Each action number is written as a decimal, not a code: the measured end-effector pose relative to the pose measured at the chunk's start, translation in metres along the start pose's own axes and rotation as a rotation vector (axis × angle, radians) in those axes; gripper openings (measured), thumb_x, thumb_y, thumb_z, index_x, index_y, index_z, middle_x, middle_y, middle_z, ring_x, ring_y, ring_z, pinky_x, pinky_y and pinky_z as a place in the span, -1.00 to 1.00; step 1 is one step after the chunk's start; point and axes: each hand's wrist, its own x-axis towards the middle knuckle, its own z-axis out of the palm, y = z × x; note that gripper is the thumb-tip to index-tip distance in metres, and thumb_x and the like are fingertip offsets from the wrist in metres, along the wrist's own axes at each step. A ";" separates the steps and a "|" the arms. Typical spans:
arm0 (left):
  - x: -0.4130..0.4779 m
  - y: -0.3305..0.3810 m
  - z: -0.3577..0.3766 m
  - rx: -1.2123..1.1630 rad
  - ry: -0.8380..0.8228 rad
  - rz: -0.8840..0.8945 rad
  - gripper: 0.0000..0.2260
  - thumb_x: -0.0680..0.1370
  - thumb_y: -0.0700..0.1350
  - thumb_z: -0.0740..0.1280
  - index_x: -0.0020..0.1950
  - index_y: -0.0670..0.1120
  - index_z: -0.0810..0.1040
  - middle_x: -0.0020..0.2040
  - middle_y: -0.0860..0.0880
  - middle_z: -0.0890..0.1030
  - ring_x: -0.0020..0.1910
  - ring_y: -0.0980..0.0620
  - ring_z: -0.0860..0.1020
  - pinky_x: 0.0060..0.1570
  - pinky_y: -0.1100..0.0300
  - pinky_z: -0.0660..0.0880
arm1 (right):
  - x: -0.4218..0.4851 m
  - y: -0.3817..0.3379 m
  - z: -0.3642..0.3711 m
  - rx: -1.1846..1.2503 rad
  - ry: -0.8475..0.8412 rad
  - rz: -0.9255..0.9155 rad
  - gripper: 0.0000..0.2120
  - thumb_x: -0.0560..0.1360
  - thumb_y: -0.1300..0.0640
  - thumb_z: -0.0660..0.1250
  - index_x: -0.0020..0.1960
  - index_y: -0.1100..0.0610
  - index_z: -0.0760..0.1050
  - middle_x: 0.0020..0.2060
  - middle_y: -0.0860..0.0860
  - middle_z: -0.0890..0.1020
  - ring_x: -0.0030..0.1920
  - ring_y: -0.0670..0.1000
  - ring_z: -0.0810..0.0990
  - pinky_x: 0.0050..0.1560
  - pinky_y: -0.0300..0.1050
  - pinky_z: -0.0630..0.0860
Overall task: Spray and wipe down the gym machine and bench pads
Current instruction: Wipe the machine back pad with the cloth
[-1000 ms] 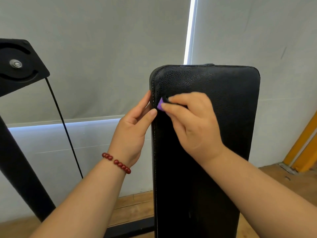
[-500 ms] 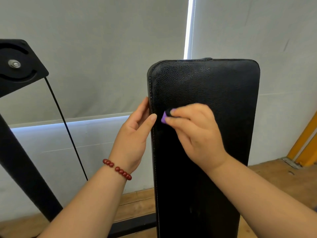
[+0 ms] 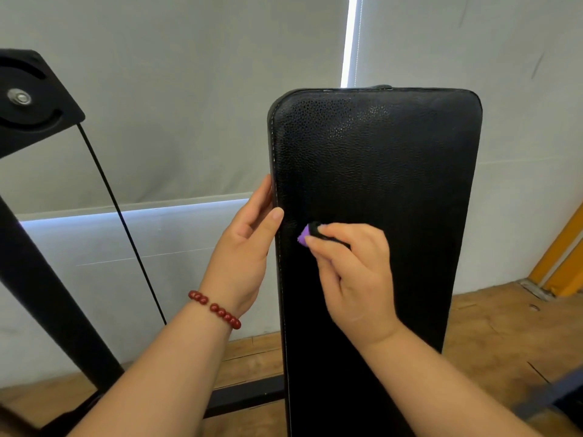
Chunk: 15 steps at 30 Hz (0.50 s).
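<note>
Bench pad [image 3: 394, 159] is the biggest thing before you: one long black cushion standing nearly upright in the middle and right of the view, its lower end running out of the picture above the wooden floor [image 3: 492, 326]. I judge that its grained cover is soft and gives a little under pressure, while a stiff board inside carries the shape. It is also probably smooth enough to become slippery when wet. So steady it at the stitched side edge, not at the face.

To the left stands one black machine frame [image 3: 47, 279] with one pulley plate [image 3: 28, 99] and one thin cable [image 3: 126, 222].

You have two hands at work. Your left hand [image 3: 243, 247] lies with straight fingers along the pad's left edge, the thumb tip on the front face. It wears one bracelet [image 3: 217, 309] of red beads. Your right hand [image 3: 353, 275] is curled, and it pinches one purple wiper [image 3: 303, 237] against the pad face near that edge. Whether this is cloth or sponge, I cannot tell. No spray bottle is in view.
</note>
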 end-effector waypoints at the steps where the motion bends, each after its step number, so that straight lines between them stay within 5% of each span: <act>1: -0.001 0.000 0.000 0.000 -0.012 -0.006 -0.48 0.57 -0.16 0.21 0.54 -0.06 0.24 0.46 0.07 0.40 0.46 0.11 0.33 0.50 0.00 0.17 | -0.001 -0.003 0.001 0.010 -0.005 0.014 -0.87 0.51 0.31 0.39 0.04 0.23 0.66 0.01 0.11 0.64 0.01 0.15 0.58 0.25 -0.24 0.29; 7: 0.000 0.004 -0.003 -0.049 -0.042 -0.045 -0.49 0.56 -0.17 0.21 0.52 0.02 0.25 0.44 0.09 0.43 0.44 0.16 0.35 0.49 0.09 0.20 | 0.050 -0.010 0.011 0.072 0.080 -0.066 -0.93 0.48 0.33 0.46 -0.04 0.25 0.68 -0.04 0.10 0.67 -0.04 0.17 0.59 0.18 -0.18 0.38; 15: 0.000 0.005 -0.007 -0.089 -0.105 -0.072 -0.48 0.59 -0.24 0.19 0.56 -0.10 0.20 0.48 0.01 0.38 0.47 0.10 0.32 0.51 0.07 0.17 | 0.016 -0.008 0.004 0.052 -0.072 -0.123 -0.90 0.51 0.31 0.42 0.00 0.23 0.69 -0.01 0.08 0.67 -0.04 0.16 0.59 0.19 -0.19 0.38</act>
